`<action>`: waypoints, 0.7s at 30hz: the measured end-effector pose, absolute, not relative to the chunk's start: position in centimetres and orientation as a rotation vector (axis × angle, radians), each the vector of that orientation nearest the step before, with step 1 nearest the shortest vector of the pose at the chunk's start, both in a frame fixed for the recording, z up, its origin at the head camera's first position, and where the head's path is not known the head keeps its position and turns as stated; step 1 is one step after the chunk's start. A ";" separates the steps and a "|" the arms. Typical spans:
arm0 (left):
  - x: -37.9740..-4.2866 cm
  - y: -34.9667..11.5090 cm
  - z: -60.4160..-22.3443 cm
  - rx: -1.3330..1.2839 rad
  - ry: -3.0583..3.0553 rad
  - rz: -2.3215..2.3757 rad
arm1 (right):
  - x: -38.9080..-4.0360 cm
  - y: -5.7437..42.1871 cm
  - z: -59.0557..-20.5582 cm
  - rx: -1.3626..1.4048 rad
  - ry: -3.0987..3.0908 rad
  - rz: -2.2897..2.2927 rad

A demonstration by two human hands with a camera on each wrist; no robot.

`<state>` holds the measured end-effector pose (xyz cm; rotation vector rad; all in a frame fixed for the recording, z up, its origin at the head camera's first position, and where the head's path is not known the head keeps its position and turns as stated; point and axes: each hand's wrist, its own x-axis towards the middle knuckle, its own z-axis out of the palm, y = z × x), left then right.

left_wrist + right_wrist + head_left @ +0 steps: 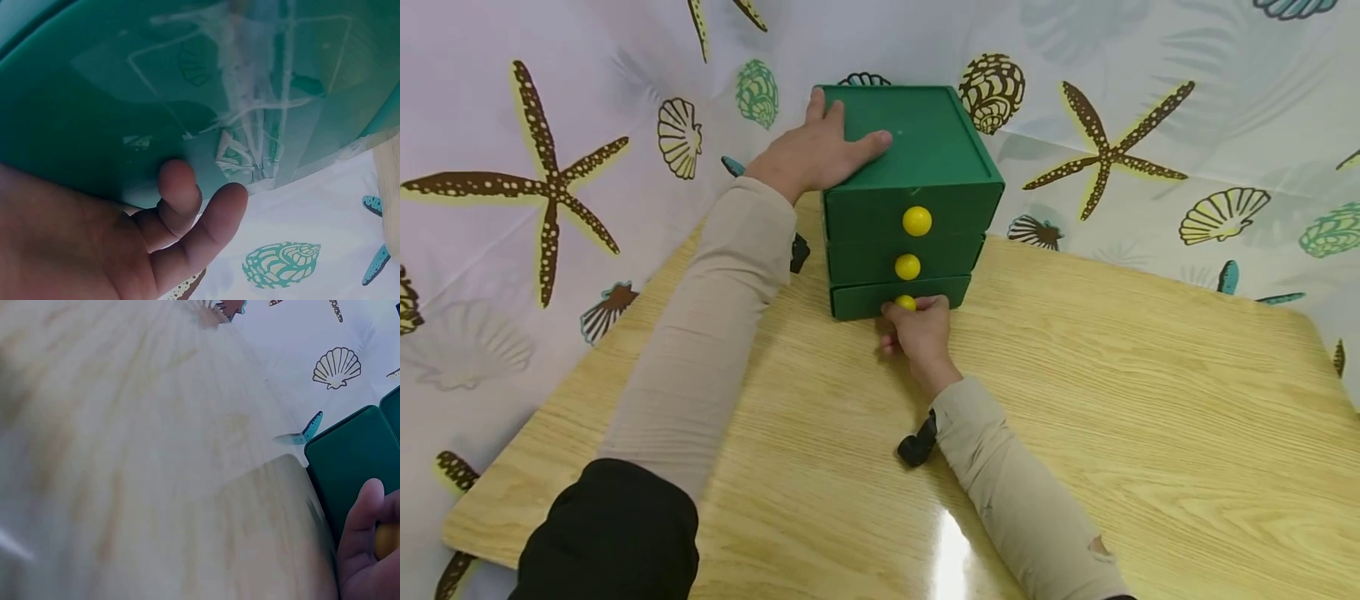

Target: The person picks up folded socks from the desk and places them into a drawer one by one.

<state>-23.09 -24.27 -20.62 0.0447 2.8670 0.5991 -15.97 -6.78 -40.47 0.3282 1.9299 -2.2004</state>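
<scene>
A green cabinet with three drawers point(932, 133) stands at the back of the table, each drawer front bearing a round yellow knob. My left hand point(820, 157) rests on the cabinet's top at its left edge, thumb stretched across the lid; the left wrist view shows that hand's fingers point(215, 219) beside the side wall, which has clear tape on it. My right hand point(927, 333) pinches the bottom knob point(906, 302) between thumb and fingers. In the right wrist view this knob point(386, 540) is partly covered by the hand. Whether the bottom drawer stands slightly out, I cannot tell.
The cabinet sits on a light wooden table point(1112, 375). Behind it hangs a white cloth point(865, 42) printed with starfish and shells. Black wrist-camera pieces point(917, 446) show under the right sleeve, close to the tabletop.
</scene>
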 end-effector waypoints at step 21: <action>-22.8 -24.8 -20.0 0.057 2.864 0.551 | -16.0 -7.9 -40.2 0.334 1.950 -2.239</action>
